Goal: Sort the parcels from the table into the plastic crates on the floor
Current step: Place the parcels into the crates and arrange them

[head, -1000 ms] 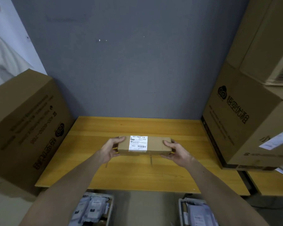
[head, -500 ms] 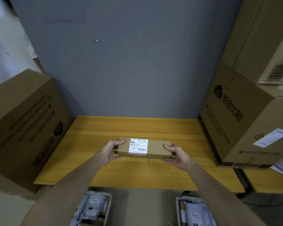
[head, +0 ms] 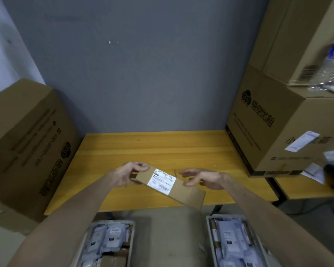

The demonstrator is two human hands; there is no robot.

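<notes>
Above the worktop's front edge the parcel, level before, now dips toward the right crate, probably its destination. The left hand pinches its far end with curled fingers, while the right hand has its fingers spread loose.

The table stands against the wall. A left carton stands beside its left end. A right carton sits on its right end, with a top carton stacked on it. The parcel hangs tilted over the table's front edge, its left end in the left hand, the right hand just behind its right half. On the floor before the table sit the left crate and right crate, both holding packets.
</notes>
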